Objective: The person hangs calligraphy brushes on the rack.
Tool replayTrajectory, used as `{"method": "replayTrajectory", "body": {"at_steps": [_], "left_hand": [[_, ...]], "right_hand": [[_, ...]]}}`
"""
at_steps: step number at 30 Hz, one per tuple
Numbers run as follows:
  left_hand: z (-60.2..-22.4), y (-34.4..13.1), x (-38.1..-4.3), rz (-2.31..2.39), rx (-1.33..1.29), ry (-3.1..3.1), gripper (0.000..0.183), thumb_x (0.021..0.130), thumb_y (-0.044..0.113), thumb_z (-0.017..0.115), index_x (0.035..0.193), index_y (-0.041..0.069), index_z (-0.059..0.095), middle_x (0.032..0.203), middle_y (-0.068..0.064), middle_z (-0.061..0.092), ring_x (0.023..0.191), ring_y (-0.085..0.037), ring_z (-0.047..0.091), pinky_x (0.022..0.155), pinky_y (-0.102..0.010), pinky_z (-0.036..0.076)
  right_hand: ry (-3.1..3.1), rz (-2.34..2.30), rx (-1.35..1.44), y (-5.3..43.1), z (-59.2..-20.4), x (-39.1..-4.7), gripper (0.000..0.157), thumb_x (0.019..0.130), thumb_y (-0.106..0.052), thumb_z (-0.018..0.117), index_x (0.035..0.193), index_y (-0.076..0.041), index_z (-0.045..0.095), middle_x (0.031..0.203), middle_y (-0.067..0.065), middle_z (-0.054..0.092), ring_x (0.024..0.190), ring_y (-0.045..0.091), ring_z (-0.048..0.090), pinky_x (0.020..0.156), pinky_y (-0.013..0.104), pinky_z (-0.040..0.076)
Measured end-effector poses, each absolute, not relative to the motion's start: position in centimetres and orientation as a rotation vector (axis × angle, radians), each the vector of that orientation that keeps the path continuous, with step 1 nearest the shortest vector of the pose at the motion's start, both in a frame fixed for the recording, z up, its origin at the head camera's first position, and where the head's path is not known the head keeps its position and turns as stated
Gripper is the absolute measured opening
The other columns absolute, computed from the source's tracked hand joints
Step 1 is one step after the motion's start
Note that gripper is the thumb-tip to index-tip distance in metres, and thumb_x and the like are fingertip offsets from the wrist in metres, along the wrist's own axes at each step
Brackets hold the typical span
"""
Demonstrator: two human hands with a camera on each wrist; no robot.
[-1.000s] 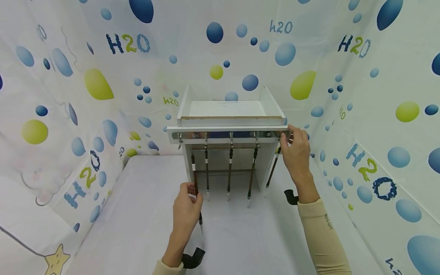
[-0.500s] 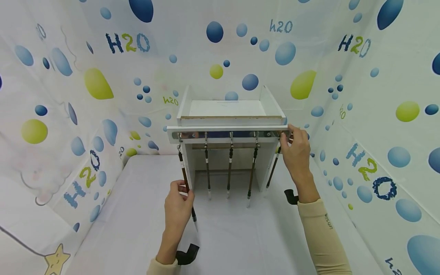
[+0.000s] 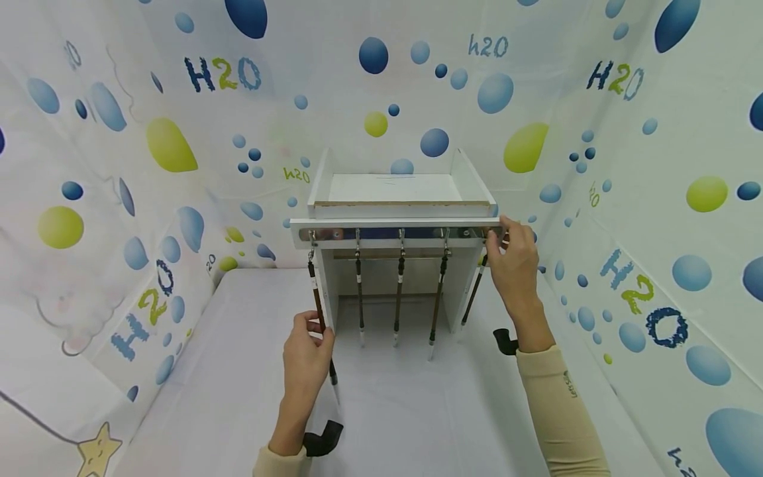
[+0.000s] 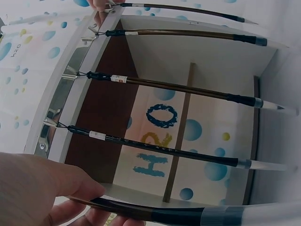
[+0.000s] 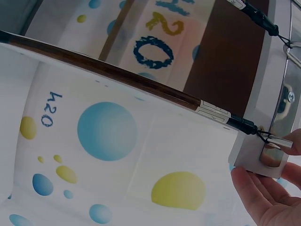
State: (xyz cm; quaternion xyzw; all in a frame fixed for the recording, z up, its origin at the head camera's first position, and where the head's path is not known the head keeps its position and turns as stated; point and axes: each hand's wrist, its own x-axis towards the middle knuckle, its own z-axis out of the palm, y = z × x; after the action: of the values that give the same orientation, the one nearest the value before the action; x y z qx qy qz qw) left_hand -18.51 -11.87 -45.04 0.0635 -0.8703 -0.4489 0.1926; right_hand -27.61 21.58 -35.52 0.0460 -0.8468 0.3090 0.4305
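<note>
In the head view my left hand (image 3: 306, 364) pinches the handle of the leftmost calligraphy brush (image 3: 315, 288) between thumb and fingers. Its cord loop is at the leftmost hook (image 3: 312, 237), and its white tip points down. The left wrist view shows the same brush (image 4: 178, 215) close up, across the fingers. My right hand (image 3: 514, 265) grips the right end of the hook rail (image 3: 378, 234), a white board with a metal strip. In the right wrist view the thumb is by the last hook, with a brush (image 5: 122, 73) hanging there.
Several more brushes (image 3: 399, 291) hang along the rail. Behind them stands a white open-fronted stand (image 3: 459, 285) with a shallow tray top (image 3: 393, 189). A white cloth (image 3: 238, 371) covers the surface; bubble-printed sheets (image 3: 632, 199) enclose the sides and back.
The left hand has moved left and slightly up with its brush; the brush's loop has come to the leftmost hook, which was bare before. The right hand stays on the rail.
</note>
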Motion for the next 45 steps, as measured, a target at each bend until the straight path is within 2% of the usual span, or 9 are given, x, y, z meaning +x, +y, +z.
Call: {"method": "replayTrajectory", "body": {"at_steps": [16,30,45], "left_hand": [[-46.4,-12.3,-20.2,-1.221,0.152,-2.441,0.033,0.087,0.011,0.058,0.118,0.003,0.053,0.094,-0.012,0.066,0.072,-0.021,0.063,0.052,-0.025,0.047],[-47.7,-13.1,-22.8,-1.174,0.130,-2.436,0.022,0.088,0.011,0.059,0.107,0.000,0.060,0.098,-0.014,0.066,0.079,-0.023,0.066,0.059,-0.032,0.052],[-48.8,-13.6,-25.2,-1.197,0.069,-2.398,0.019,0.089,0.010,0.061,0.104,-0.002,0.060,0.098,-0.017,0.066,0.083,-0.028,0.067,0.066,-0.041,0.055]], "right_hand": [[-2.115,0.769,0.113,21.7,-35.7,-27.7,0.035,0.093,-0.016,0.054,0.124,0.001,0.054,0.108,0.021,0.057,0.097,0.031,0.063,0.081,0.042,0.055],[-2.098,0.751,0.128,21.7,-35.6,-27.9,0.035,0.092,-0.015,0.055,0.123,0.002,0.055,0.107,0.022,0.058,0.096,0.031,0.063,0.079,0.040,0.056],[-2.101,0.755,0.114,21.8,-35.8,-27.9,0.036,0.092,-0.016,0.055,0.124,0.001,0.055,0.107,0.021,0.058,0.095,0.030,0.064,0.080,0.038,0.056]]}}
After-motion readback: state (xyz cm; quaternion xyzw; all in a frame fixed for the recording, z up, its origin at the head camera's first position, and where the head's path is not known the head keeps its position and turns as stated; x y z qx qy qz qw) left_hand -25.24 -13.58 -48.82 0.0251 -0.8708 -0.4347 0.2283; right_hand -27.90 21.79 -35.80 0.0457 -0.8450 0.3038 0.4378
